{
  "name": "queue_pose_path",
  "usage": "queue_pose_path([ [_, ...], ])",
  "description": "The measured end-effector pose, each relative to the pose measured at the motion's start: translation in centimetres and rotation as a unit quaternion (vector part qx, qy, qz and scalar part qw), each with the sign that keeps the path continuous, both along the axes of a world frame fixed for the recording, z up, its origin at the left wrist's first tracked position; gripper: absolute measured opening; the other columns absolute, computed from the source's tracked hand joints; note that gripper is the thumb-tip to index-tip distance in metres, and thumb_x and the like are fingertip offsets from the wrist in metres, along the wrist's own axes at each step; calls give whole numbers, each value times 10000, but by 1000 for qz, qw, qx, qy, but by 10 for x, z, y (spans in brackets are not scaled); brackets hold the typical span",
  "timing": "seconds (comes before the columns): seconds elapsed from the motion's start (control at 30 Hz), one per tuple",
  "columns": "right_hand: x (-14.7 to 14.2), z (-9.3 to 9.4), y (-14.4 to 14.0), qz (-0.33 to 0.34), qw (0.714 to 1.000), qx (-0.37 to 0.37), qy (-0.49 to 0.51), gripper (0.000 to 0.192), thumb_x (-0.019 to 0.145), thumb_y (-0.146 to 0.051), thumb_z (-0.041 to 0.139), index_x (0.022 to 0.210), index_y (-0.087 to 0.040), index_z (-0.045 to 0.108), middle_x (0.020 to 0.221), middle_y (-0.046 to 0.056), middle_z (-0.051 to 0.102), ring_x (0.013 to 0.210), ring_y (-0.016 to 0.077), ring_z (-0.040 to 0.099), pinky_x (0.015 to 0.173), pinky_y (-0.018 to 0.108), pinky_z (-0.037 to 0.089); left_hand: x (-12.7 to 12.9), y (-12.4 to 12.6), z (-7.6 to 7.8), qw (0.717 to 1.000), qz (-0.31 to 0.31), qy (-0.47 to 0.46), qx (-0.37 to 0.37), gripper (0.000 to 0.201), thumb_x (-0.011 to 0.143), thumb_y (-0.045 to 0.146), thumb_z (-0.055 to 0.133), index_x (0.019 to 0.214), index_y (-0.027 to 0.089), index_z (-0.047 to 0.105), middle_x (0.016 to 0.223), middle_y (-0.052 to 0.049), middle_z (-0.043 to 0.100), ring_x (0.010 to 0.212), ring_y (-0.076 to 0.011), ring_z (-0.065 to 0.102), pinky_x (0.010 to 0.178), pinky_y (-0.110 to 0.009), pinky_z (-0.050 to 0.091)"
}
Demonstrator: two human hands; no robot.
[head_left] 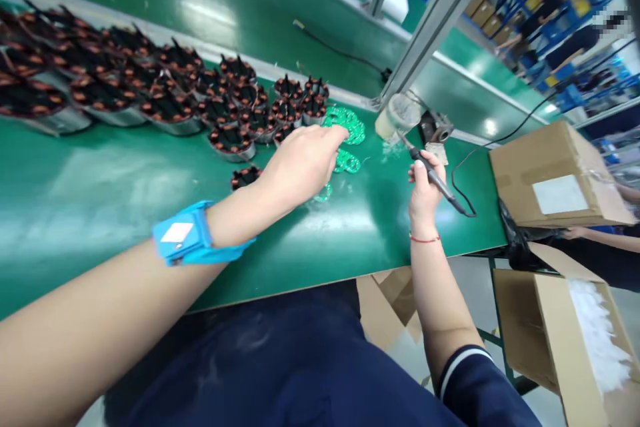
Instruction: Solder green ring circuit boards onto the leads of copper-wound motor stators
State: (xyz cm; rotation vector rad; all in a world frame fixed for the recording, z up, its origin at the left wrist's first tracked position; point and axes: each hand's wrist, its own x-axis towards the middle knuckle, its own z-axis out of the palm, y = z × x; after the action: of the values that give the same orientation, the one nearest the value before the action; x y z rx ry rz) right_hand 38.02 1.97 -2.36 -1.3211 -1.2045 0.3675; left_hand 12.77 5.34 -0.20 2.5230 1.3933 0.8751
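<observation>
My right hand (pixel 425 190) grips a soldering iron (pixel 431 173), its tip slanting up and left toward a whitish round pot (pixel 399 117). My left hand (pixel 303 161), wearing a blue wrist strap (pixel 200 233), hovers with curled fingers over ring-shaped green circuit boards (pixel 350 125); whatever is in its fingertips is hidden. Motor stators (pixel 170 107) with copper windings and black tops stand in rows to the left. One stator (pixel 245 177) sits apart from them, partly behind my left wrist.
Beside the pot is a dark metal soldering stand (pixel 436 128). The iron's cord (pixel 467 153) runs right past a closed cardboard box (pixel 555 173). An open box (pixel 565 327) stands lower right, near another person's arm (pixel 605 237). A metal post (pixel 425 33) rises behind the pot.
</observation>
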Motion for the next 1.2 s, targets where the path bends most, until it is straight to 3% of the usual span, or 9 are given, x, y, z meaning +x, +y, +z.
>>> queue_pose_path([
  [0.13, 20, 7, 53, 56, 995, 5, -84, 398, 737, -335, 812, 1118, -243, 743, 1205, 50, 754, 1170, 198, 683, 1110, 366, 509, 35, 39, 9, 997, -35, -11, -74, 325, 928, 167, 434, 1152, 196, 668, 1110, -132, 760, 1074, -304, 705, 922, -425, 542],
  [0.3, 51, 7, 66, -86, 996, -7, 8, 314, 876, -422, 635, 1076, -193, 712, 1092, 52, 744, 877, 149, 693, 860, 309, 588, 83, 56, 4, 993, -66, 8, -99, 333, 934, 144, 429, 1136, 187, 691, 1151, -145, 776, 1050, -287, 727, 875, -376, 552],
  [0.5, 107, 23, 57, -188, 978, -22, 92, 290, 999, -441, 599, 1023, -158, 658, 838, -14, 653, 648, 104, 582, 633, 256, 520, 113, 25, -3, 984, -145, 40, -99, 546, 821, 165, 654, 1365, 199, 630, 1519, -173, 601, 1282, -350, 634, 1036, -469, 522],
  [0.6, 107, 34, 68, -126, 982, -91, 110, 283, 989, -444, 645, 980, -162, 649, 872, 8, 680, 712, 120, 633, 675, 281, 555, 78, 11, 7, 986, -135, 38, -93, 510, 888, 219, 622, 1398, 208, 602, 1602, -174, 510, 1400, -361, 535, 1121, -521, 457],
  [0.7, 72, 31, 72, -18, 981, -169, 94, 238, 963, -418, 604, 911, -187, 626, 893, 40, 711, 763, 136, 669, 729, 300, 580, 1, -3, 12, 992, -90, 25, -80, 370, 970, 277, 517, 1315, 223, 638, 1525, -152, 576, 1404, -358, 511, 1128, -564, 433],
  [0.8, 13, 16, 50, 109, 965, -235, 36, 229, 899, -438, 661, 965, -219, 643, 931, 27, 728, 762, 140, 678, 734, 305, 584, -86, -25, -1, 999, 5, -24, -25, 321, 989, 381, 473, 1201, 232, 662, 1280, -124, 695, 1206, -350, 619, 1041, -551, 496],
  [0.9, -43, 5, 13, 232, 928, -283, -72, 277, 752, -367, 824, 963, -225, 713, 899, 3, 720, 771, 155, 681, 810, 342, 584, -141, -52, -29, 985, 139, -41, -91, 433, 955, 483, 463, 1265, 221, 614, 1174, -135, 674, 1151, -364, 623, 1015, -548, 516],
  [1.03, -77, 4, -14, 261, 895, -287, -219, 368, 766, -276, 813, 1123, -230, 733, 1070, 50, 715, 966, 211, 678, 1044, 465, 519, -141, -68, -59, 972, 151, -24, -176, 707, 870, 541, 581, 1434, 126, 488, 1278, -197, 652, 1212, -396, 605, 1026, -555, 510],
  [1.2, -78, 9, 17, 221, 867, -254, -366, 661, 893, -381, 727, 1493, -192, 524, 1564, 164, 524, 1470, 298, 470, 1267, 501, 337, -99, -54, -56, 975, 100, -6, -199, 814, 862, 458, 672, 1546, 129, 379, 1485, -226, 552, 1343, -411, 521, 1091, -536, 441],
])
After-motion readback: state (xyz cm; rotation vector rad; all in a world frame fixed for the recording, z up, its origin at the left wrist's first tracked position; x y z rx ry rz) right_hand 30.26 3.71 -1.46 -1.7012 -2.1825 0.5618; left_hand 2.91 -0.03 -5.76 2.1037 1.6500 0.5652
